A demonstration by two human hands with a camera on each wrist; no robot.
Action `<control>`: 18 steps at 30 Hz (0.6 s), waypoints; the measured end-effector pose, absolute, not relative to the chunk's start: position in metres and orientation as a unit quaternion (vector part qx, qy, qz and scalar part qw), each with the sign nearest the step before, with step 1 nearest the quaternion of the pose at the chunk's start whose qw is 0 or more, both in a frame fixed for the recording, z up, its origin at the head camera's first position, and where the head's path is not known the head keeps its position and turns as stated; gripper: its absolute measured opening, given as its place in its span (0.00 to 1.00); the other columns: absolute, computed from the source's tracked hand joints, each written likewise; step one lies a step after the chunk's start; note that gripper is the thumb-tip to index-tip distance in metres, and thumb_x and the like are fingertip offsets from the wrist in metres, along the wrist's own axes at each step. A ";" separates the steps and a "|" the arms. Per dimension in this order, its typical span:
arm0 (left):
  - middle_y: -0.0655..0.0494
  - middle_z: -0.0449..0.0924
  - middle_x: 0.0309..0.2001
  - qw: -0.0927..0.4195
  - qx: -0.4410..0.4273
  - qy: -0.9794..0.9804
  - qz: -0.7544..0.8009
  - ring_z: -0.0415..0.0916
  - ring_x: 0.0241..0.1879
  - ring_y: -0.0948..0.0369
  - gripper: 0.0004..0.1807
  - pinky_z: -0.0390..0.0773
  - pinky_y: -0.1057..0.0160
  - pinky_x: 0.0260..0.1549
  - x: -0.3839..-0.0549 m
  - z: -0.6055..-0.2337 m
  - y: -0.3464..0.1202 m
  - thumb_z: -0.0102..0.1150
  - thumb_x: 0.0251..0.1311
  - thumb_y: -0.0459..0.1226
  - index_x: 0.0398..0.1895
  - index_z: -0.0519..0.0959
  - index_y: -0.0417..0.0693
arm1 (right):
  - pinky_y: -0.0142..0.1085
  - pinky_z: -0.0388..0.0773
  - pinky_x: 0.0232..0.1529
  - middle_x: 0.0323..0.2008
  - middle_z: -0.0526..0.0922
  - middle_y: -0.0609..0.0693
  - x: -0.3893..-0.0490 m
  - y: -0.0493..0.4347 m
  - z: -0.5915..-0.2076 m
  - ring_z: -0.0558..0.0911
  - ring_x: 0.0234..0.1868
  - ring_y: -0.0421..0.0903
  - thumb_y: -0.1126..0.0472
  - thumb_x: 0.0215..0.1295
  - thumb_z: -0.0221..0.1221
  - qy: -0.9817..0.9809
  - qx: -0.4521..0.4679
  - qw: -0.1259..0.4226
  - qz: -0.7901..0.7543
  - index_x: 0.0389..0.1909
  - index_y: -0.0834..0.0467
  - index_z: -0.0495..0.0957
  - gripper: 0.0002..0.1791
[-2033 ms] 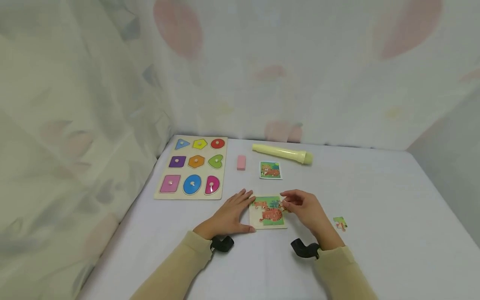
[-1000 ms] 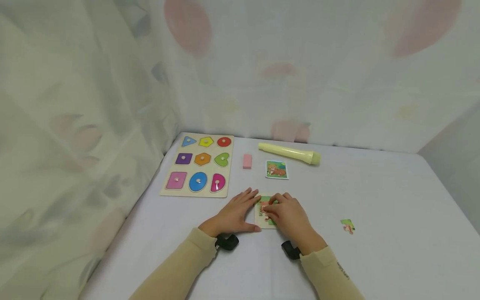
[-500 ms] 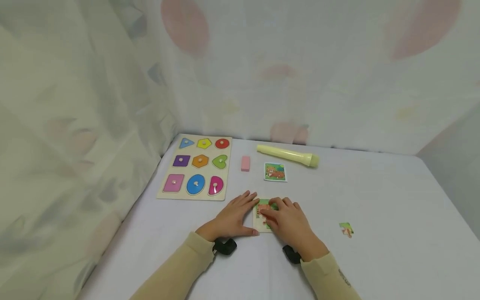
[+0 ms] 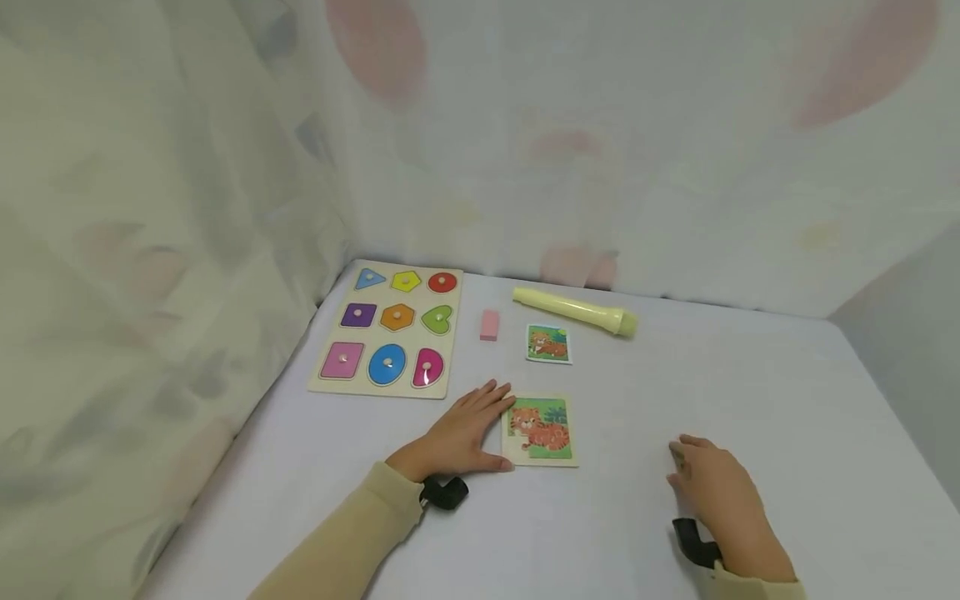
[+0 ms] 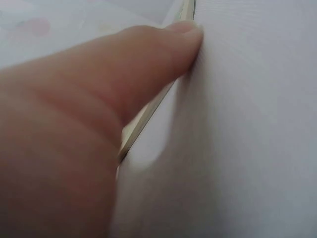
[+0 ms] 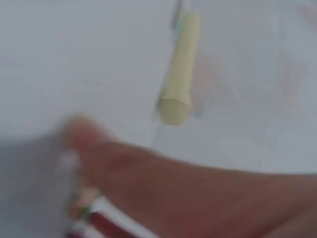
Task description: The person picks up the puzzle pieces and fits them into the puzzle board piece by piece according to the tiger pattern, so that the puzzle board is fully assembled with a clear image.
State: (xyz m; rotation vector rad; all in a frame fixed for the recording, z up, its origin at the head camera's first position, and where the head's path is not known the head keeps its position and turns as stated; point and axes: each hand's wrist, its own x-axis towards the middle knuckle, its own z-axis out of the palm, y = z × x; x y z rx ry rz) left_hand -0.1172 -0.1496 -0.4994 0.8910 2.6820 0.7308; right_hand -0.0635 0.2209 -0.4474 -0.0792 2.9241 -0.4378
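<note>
A small square puzzle board [image 4: 551, 442] with a tiger picture lies on the table; bare wood shows at its lower left corner. My left hand [image 4: 465, 433] is spread at the board's left side, fingers near the upper corner and thumb at the lower one. In the left wrist view the thumb [image 5: 153, 54] touches the board's edge [image 5: 136, 131]. Well to the right, my right hand [image 4: 716, 487] pinches a puzzle piece [image 4: 677, 452], mostly hidden by the fingers. The right wrist view, blurred, shows the piece's orange and green colours under the thumb.
A board of knobbed shapes [image 4: 381, 333] lies at the back left. Near it are a pink block [image 4: 489, 325], a tiger picture card [image 4: 549, 343] and a pale yellow toy microphone [image 4: 573, 311]. Curtains [image 4: 600, 167] rise behind the table.
My right hand has set a piece in the tiger puzzle, let go of it, moved right and taken the loose piece there. The left hand has stayed at the board.
</note>
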 end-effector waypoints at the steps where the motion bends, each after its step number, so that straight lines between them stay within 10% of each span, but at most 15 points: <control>1: 0.54 0.47 0.85 0.113 0.303 0.913 0.250 0.37 0.84 0.54 0.56 0.43 0.47 0.80 -0.116 -0.498 -0.151 0.72 0.59 0.60 0.83 0.57 0.46 | 0.63 0.81 0.51 0.60 0.78 0.73 -0.061 0.226 -0.451 0.79 0.57 0.74 0.66 0.63 0.72 0.982 -0.020 0.098 -0.162 0.59 0.70 0.81 0.24; 11: 0.53 0.48 0.85 0.118 0.298 0.914 0.250 0.37 0.84 0.54 0.55 0.43 0.47 0.80 -0.114 -0.496 -0.153 0.73 0.59 0.59 0.83 0.58 0.46 | 0.39 0.78 0.34 0.36 0.78 0.50 -0.064 0.218 -0.455 0.78 0.36 0.46 0.65 0.69 0.68 0.942 -0.051 0.102 -0.314 0.50 0.61 0.85 0.11; 18: 0.54 0.47 0.85 0.118 0.300 0.911 0.256 0.36 0.84 0.55 0.56 0.43 0.48 0.80 -0.117 -0.494 -0.150 0.73 0.59 0.58 0.83 0.57 0.47 | 0.35 0.79 0.34 0.33 0.78 0.52 -0.080 0.162 -0.440 0.81 0.33 0.46 0.67 0.78 0.57 0.886 -0.044 0.122 -0.446 0.59 0.63 0.81 0.14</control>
